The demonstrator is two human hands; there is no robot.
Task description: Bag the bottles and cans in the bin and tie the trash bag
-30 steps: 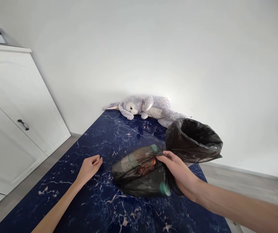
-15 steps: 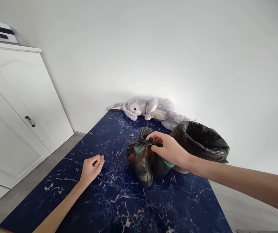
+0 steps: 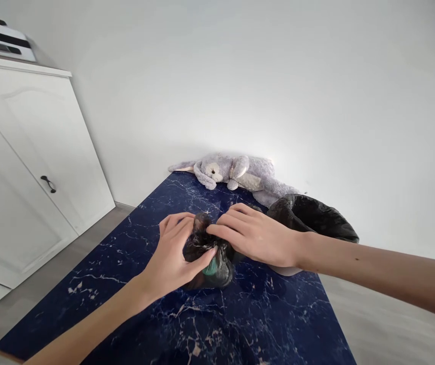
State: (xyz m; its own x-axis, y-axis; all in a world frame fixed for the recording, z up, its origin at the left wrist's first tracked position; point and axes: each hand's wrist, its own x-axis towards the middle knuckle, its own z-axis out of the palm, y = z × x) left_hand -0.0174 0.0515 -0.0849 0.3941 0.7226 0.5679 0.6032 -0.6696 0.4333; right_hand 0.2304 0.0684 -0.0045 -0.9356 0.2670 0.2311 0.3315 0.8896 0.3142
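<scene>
A filled black garbage bag (image 3: 221,271) sits on the blue marbled table (image 3: 217,334), with something green showing through its thin plastic. My left hand (image 3: 171,253) is at the bag's left side, its thumb across the front of the gathered neck and its fingers bent behind it. From the right, my right hand (image 3: 255,233) has its fingers closed on the bunched plastic at the top. Its fingertips are partly hidden in the folds. Just beyond my right wrist stands a bin lined with a black bag (image 3: 316,215), partly covered by my forearm.
A lilac plush bunny (image 3: 236,172) lies along the table's far edge against the white wall (image 3: 240,76). On the left, past a strip of grey floor, stands a white cabinet (image 3: 31,152) with a dark handle and a white-and-black object (image 3: 4,43) on top.
My left hand has come from the bare table on the left onto the bag. The bag has shifted and tipped somewhat, and my right hand still grips its top.
</scene>
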